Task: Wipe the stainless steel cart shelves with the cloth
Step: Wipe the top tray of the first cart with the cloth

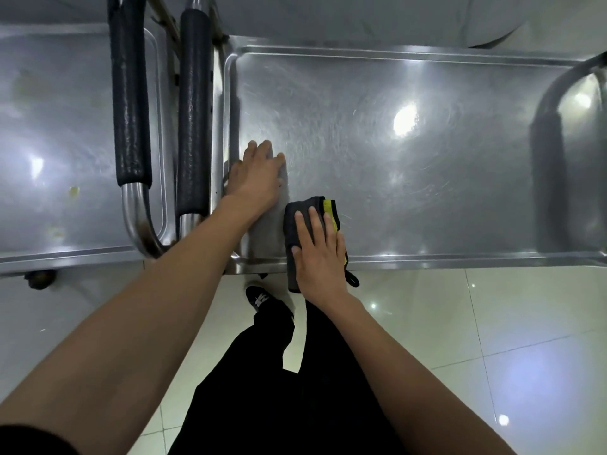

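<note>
Steel cart shelf (394, 178) over tiled floor; right hand (320, 247) flat, fingers straight, presses folded cloth (297, 210) at near-left edge; left hand (258, 175) open, braced on shelf. Best: keep even pressure, overlapping passes toward far rim

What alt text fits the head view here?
Seen from above, a person's right hand presses a folded dark cloth flat at the near edge of a stainless steel cart shelf, while the left hand rests flat beside it.
</note>
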Available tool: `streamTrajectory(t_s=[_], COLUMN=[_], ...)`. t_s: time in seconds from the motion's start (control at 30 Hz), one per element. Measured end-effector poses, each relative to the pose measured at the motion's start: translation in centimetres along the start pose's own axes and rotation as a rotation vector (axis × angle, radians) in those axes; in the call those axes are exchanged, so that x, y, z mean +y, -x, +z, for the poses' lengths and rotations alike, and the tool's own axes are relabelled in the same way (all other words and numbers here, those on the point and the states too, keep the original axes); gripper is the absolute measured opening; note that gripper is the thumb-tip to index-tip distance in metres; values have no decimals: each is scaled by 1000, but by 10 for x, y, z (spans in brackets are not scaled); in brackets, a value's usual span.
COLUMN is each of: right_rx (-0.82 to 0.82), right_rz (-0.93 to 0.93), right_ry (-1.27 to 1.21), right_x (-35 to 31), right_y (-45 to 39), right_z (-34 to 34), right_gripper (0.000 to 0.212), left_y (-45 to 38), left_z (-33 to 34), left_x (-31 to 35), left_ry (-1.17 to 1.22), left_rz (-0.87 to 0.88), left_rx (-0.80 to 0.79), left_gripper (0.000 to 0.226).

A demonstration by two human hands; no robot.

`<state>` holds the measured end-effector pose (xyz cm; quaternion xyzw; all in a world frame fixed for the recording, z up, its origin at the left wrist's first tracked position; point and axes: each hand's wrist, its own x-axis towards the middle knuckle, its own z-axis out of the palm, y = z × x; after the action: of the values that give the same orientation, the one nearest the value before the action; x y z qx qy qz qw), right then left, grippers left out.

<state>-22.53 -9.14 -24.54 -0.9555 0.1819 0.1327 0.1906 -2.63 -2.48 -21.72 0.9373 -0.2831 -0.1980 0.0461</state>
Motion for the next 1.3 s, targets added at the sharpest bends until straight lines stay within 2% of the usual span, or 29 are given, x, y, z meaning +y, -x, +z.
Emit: streamTrajectory(t_s=[0.2, 0.33, 0.43, 0.53, 0.6, 0.7, 1.0, 1.3], right_rx=[3, -2, -3, -4, -10, -23, 11, 59], right_rz=[-2, -7, -14, -75, -141, -236, -385, -489], right_ry=[4, -26, -52, -56, -26, 22, 75, 128], right_x=[-1, -3, -1, 6, 13, 22, 12, -7], right_y=[-18, -52, -90, -128, -155, -201, -345, -376], right_z=[-7, -21, -38, -52, -62, -77, -113, -114], right_gripper=[63, 61, 60, 58, 57, 57, 56, 57], left_y=[2, -5, -14, -19, -21, -21, -16, 0], left_z=[-14, -17, -17, -17, -16, -11, 10, 14], left_x=[0, 3, 5, 11, 14, 18, 32, 52], left_ry=[132, 180, 215, 266, 296, 300, 286, 272], left_rz=[-19, -49, -95, -158, -205, -291, -402, -456], left_rx=[-4, 43, 11, -36, 0, 78, 113, 134], left_gripper=[37, 26, 23, 36, 45, 45, 44, 50])
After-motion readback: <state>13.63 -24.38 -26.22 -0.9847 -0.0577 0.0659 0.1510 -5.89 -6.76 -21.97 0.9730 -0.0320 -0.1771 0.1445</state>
